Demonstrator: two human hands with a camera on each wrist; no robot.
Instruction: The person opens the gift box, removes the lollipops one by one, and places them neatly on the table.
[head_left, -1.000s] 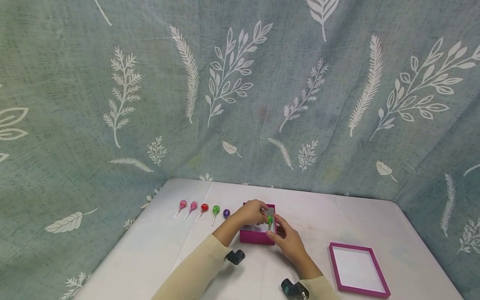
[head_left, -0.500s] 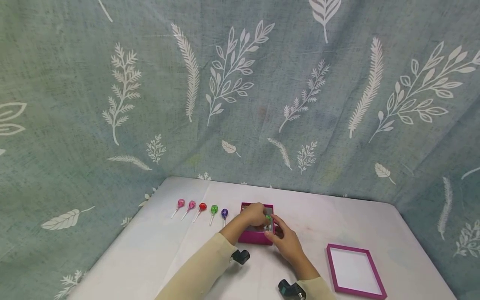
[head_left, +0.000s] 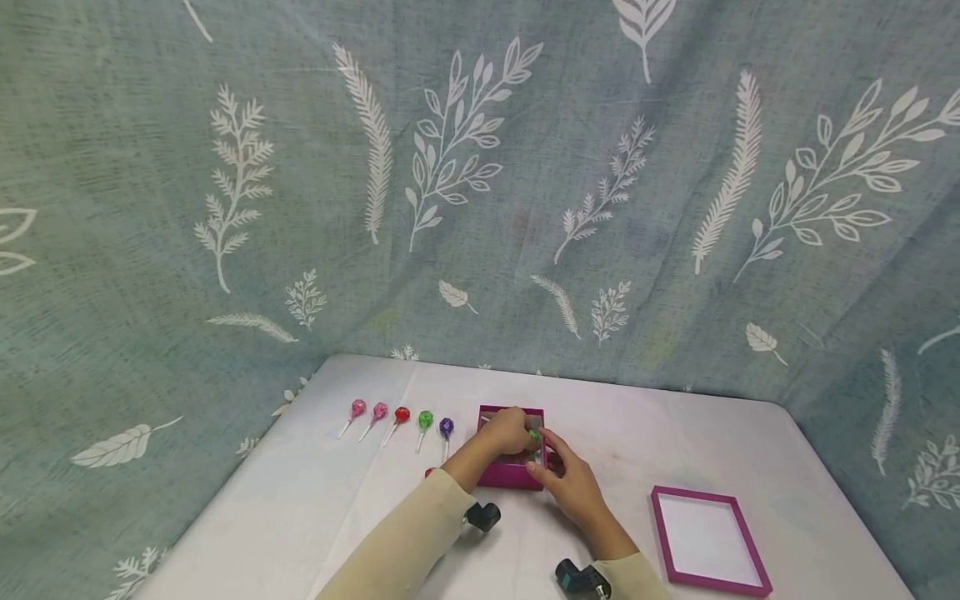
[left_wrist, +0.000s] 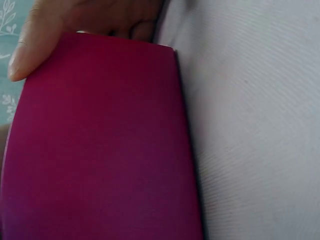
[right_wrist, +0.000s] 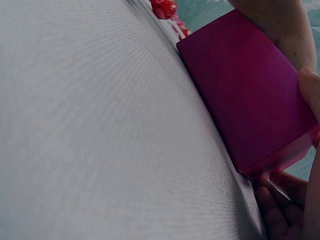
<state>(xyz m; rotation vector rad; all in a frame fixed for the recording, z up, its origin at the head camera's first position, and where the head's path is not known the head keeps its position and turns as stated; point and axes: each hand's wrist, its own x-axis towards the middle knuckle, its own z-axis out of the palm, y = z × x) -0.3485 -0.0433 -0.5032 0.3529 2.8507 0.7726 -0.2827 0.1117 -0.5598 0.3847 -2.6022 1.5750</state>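
My left hand [head_left: 508,431] reaches down into a small open magenta box [head_left: 512,476], its fingertips hidden inside. A green lollipop [head_left: 534,434] shows in the box just right of those knuckles; whether the fingers pinch it cannot be made out. My right hand [head_left: 576,483] grips the box at its right side, thumb at the front corner and fingers along the side wall. In the left wrist view the right thumb [left_wrist: 31,55] lies on the edge of the box's front wall [left_wrist: 105,135]. The right wrist view has the right hand's fingers [right_wrist: 280,205] by the box [right_wrist: 250,95].
Left of the box, a row of lollipops lies on the white table [head_left: 300,500]: pink [head_left: 358,408], pink [head_left: 380,411], red [head_left: 402,414], green [head_left: 425,419], purple [head_left: 446,428]. A red one [head_left: 429,472] is mostly behind the left sleeve. The magenta-rimmed lid [head_left: 711,540] lies at right.
My left hand has moved lower into the box, and its fingers have gone out of sight. The right hand keeps its grip. A red lollipop has come into view beside the left sleeve.
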